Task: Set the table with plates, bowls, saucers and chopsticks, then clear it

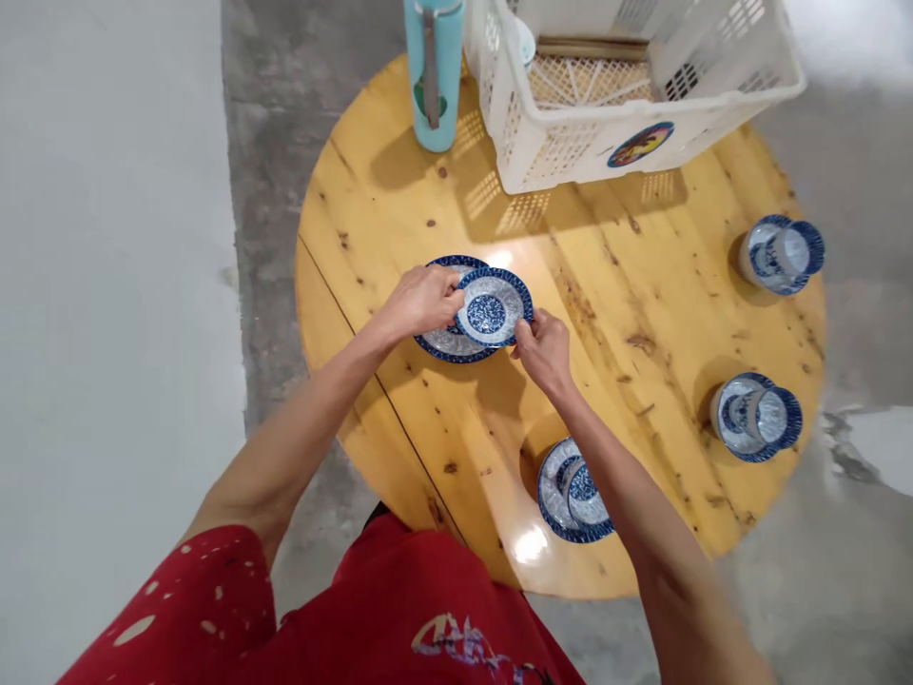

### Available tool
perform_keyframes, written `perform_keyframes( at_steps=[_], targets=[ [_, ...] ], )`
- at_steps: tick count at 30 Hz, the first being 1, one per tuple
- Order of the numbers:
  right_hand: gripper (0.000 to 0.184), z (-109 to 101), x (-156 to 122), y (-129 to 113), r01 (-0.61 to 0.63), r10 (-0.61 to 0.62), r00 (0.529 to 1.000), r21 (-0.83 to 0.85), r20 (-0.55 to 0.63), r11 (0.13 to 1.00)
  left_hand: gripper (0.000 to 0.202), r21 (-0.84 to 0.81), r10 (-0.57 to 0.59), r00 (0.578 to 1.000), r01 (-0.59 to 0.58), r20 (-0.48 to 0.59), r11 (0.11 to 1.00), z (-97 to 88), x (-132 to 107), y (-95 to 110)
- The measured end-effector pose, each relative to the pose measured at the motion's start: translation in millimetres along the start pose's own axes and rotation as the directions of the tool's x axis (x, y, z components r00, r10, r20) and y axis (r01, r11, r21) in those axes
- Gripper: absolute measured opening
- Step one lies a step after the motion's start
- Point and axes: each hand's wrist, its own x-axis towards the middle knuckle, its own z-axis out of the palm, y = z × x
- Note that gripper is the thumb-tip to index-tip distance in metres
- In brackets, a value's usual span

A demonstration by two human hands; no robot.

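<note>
Head view: left hand (420, 303) and right hand (543, 352) both on a small round blue-and-white porcelain dish (494, 306), held at opposite rim edges above a larger round blue-rimmed porcelain plate (446, 344). Left fingers (448, 285) curl over the dish's left rim; right fingers (524, 333) pinch its lower rim. Both sets are closed on the dish, and neither holds anything else. Likely reason for the two-sided rim grip: keeps the dish level and its patterned centre uncovered (can't tell if it touches the plate). Plate sits mid-surface on a round yellow pine counter (642, 314), within easy reach of both hands. Near the counter's right edge: a blue-and-white porcelain cup (781, 255) and a matching cup (754, 417). Blue-and-white stacked dishes (574, 493) sit near the front edge. A teal bottle (434, 76) and white lattice plastic basket (549, 143) stand at the far edge, apparently out of the working area.
</note>
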Motion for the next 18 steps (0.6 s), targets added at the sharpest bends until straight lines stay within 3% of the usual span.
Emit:
perform_keyframes(
  at_steps=[6, 18],
  targets=[
    [0.020, 22.9, 1.6, -8.4, -0.034, 0.036, 0.998, -0.029, 0.050, 0.999, 0.018, -0.019, -0.022, 1.000, 0.022, 0.020, 1.000, -4.7, 1.5, -28.3],
    [0.026, 37.2, -0.9, -11.5, -0.091, 0.091, 0.993, -0.015, 0.068, 0.996, 0.013, 0.011, -0.018, 0.999, 0.017, 0.030, 1.000, -3.4, 12.2, -43.7]
  ],
)
